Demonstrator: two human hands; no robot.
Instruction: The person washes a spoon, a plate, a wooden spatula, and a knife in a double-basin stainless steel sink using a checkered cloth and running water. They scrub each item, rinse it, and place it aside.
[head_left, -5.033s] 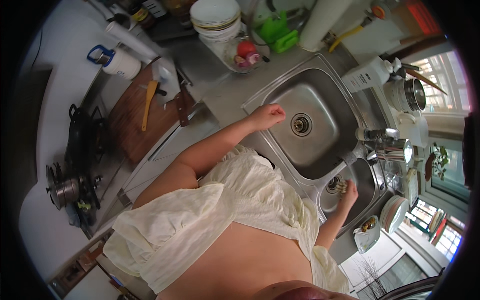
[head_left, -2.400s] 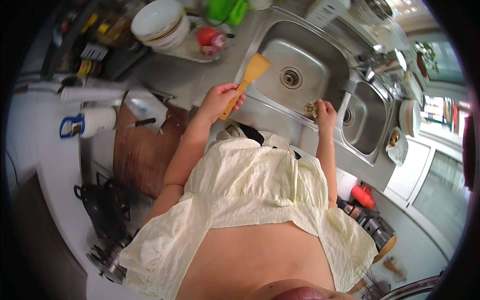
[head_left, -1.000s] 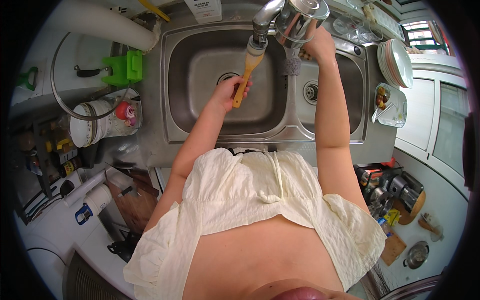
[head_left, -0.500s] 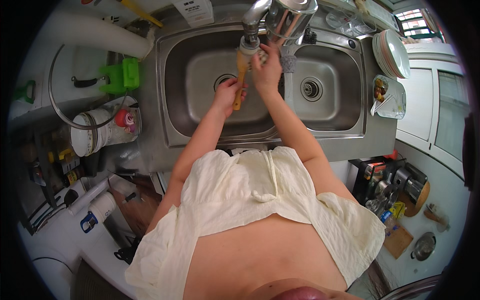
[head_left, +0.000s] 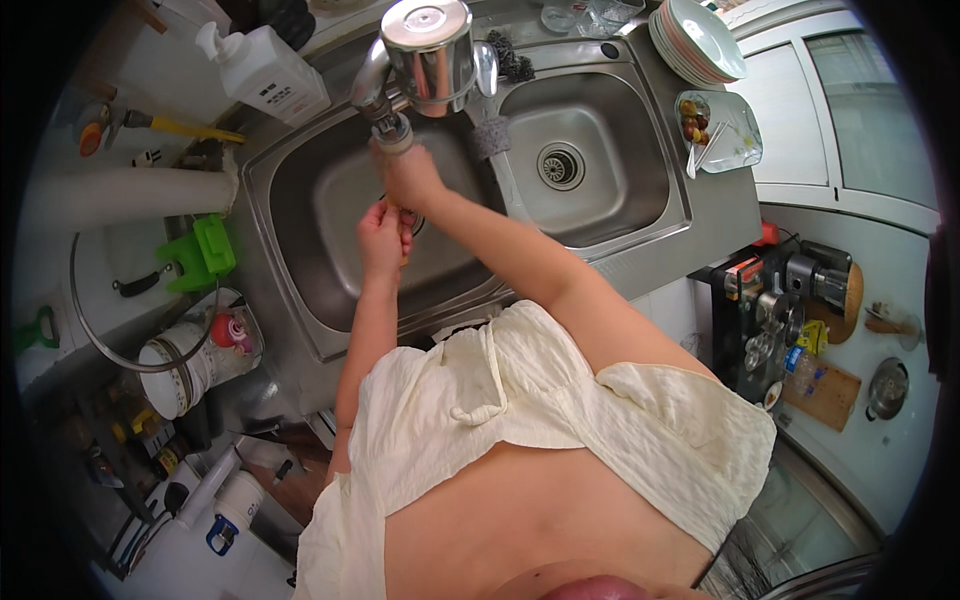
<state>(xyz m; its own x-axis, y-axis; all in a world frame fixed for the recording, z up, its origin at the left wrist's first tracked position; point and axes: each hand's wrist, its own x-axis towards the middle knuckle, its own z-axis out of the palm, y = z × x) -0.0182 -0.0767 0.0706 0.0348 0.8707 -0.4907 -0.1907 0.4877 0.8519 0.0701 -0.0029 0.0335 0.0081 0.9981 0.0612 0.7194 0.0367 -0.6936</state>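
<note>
Over the left basin, my left hand is closed round a slim tan wooden utensil, seemingly a spatula. Only a bit of its handle shows below my fingers. My right hand sits just above and to the right of the left one, right below the faucet spout. Its fingers curl out of sight and are blurred, at the utensil's upper end. Whatever they grip is hidden behind the hand.
A shiny metal cylinder rises by the faucet. Right of it lies a second basin. Stacked plates and a glass tray stand at the right. A white pump bottle is at the back left, bowls nearer left.
The view has turned, so the sink appears tilted and further left. My right hand has come down closer to my left, and now hides the utensil's upper part, which was visible before.
</note>
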